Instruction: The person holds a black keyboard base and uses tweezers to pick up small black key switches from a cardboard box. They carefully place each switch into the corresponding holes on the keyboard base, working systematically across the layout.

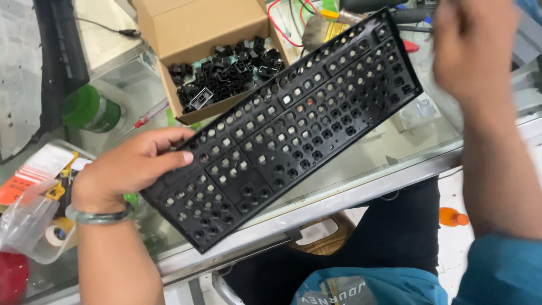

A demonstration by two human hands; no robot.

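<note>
Close to me, my left hand (132, 169) is gripping one end of a black keyboard frame (288, 127) with its keys taken off, thumb on top so it is not slipping. I am tilting it above the glass table (361, 169), letting its empty holes show. My right hand (471, 48) is blurry near the far end; I cannot tell whether it is open. Behind, a cardboard box (197, 34) is keeping the loose black keycaps (226, 70) together.
</note>
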